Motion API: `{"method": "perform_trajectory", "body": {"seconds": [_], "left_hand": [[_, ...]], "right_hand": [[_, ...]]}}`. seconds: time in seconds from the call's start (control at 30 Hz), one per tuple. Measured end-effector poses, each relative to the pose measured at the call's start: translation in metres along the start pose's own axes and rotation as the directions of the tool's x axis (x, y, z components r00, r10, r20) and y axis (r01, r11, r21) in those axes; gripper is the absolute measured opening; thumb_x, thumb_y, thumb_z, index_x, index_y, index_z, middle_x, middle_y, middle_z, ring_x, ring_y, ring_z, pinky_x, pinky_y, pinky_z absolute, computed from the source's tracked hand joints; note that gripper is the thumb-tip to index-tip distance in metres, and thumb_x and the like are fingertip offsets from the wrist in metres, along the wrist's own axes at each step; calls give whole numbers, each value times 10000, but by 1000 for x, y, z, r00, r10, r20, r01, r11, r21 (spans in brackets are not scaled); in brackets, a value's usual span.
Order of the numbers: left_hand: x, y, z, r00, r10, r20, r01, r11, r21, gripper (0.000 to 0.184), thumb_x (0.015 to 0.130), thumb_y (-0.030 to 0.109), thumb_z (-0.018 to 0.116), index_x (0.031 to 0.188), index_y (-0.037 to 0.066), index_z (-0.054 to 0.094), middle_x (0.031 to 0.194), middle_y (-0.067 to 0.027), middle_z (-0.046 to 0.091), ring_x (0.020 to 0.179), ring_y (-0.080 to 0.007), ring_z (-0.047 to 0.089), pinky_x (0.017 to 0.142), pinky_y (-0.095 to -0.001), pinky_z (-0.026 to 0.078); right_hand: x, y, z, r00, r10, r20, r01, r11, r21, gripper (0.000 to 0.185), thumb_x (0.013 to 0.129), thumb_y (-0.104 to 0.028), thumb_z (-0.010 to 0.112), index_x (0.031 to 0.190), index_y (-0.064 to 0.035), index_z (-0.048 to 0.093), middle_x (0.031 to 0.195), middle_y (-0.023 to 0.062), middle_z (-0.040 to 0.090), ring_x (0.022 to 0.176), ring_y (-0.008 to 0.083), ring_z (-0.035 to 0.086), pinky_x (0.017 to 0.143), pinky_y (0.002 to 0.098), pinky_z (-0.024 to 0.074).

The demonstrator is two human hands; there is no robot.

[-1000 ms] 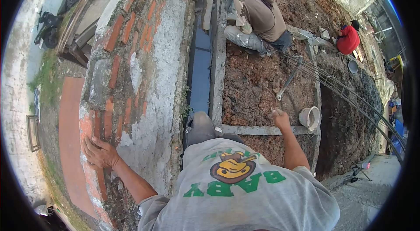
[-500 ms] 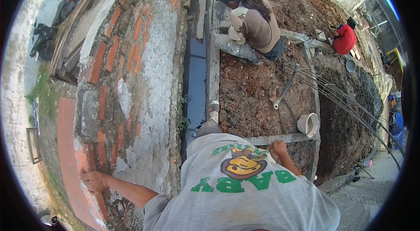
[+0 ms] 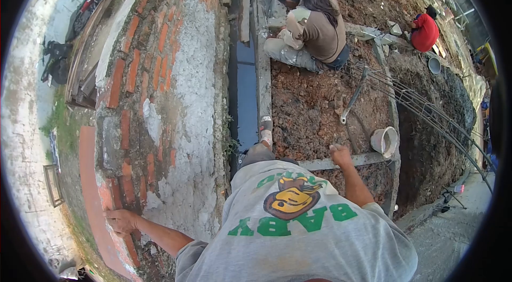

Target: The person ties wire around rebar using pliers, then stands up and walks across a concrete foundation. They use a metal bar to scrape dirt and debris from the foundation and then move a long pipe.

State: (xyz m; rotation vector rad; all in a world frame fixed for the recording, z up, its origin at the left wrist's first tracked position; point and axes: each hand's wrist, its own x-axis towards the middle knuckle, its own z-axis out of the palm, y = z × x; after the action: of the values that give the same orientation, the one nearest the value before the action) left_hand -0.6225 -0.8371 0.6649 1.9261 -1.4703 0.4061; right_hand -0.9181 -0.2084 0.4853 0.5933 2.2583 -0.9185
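Observation:
My left hand (image 3: 121,221) rests at the outer edge of the worn brick wall (image 3: 184,116), its fingers curled over the edge. On the other side of my body, my right hand (image 3: 340,156) is raised in a closed fist near the concrete beam (image 3: 368,159). Whether anything is inside that fist is hidden. A white bucket (image 3: 384,142) lies tilted on the beam to its right. My foot (image 3: 265,131) stands on the narrow concrete ledge (image 3: 261,63) beside a water-filled channel (image 3: 246,95).
A person (image 3: 314,20) crouches ahead on the soil; another in red (image 3: 425,32) is farther right, near a grey bucket (image 3: 434,65). A metal-handled tool (image 3: 354,95) lies on the soil. Rebar (image 3: 426,116) spans a deep trench (image 3: 410,164).
My right hand has lifted forward, away from the beam. My left hand stays at the wall's edge. The view has shifted slightly.

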Motion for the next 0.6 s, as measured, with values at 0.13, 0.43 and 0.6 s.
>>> {"method": "perform_trajectory", "body": {"seconds": [0.13,0.43,0.6], "left_hand": [[-6,13,-10,999,-39,3,39,992,-123,568,966,551,243,1096,220,685,1100,-20,669,1006,-258,610,1036,-506,239],[-108,187,-62,873,468,135,-51,362,-931,321,982,231,489,1130,-37,588,1087,-158,607,1025,-252,577,889,-367,461],[-146,271,-23,717,674,181,-166,416,-894,311,974,245,506,1115,-11,614,1094,-142,608,1013,-233,579,865,-359,468]], "right_hand": [[12,70,19,964,-260,49,264,933,-244,348,875,-344,500,914,-47,677,928,222,654,978,387,586,874,434,443],[40,79,14,894,-392,216,426,599,-678,209,841,-220,554,908,-72,685,972,180,661,952,348,623,814,395,501],[65,-13,14,988,138,76,-140,990,20,119,748,-151,624,837,-74,647,830,131,647,842,307,641,746,403,508]]}}
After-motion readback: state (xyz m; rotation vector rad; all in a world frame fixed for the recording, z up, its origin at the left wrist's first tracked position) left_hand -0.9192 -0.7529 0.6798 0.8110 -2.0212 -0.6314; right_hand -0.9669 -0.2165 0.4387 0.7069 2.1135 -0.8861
